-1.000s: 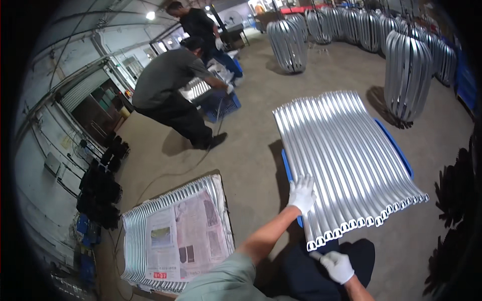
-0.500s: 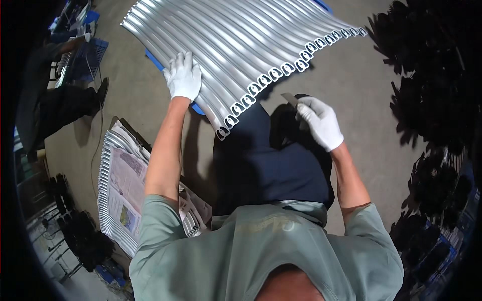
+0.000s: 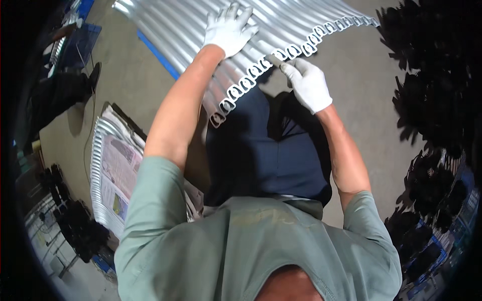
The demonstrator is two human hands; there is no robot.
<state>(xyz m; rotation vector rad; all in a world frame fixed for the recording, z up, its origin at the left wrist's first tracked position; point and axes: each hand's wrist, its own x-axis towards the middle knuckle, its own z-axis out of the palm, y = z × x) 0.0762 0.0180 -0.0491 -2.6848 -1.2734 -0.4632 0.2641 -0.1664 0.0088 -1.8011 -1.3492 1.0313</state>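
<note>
A row of silvery metal profile tubes (image 3: 181,31) lies side by side in front of me, their open ends in an uneven line toward my lap. White-gloved, my left hand (image 3: 230,31) rests flat on top of the tubes with its fingers spread. In my right hand (image 3: 309,86), also gloved, is a flat grey metal tool (image 3: 274,60), pinched between thumb and fingers. Its tip is at the tube ends near the middle of the row; I cannot tell whether it touches. Under the tubes a blue support edge (image 3: 159,54) shows at the left.
At my left sits another stack of metal tubes (image 3: 96,165) with newspaper (image 3: 120,163) over it. Beyond, another person's dark-clad leg (image 3: 60,103) and a blue crate (image 3: 85,45) are visible. Dark clustered shapes (image 3: 416,110) line the right side.
My left hand has moved right, from the tubes' left edge onto the middle of the row. My right hand has brought the flat tool up and left to the tube ends.
</note>
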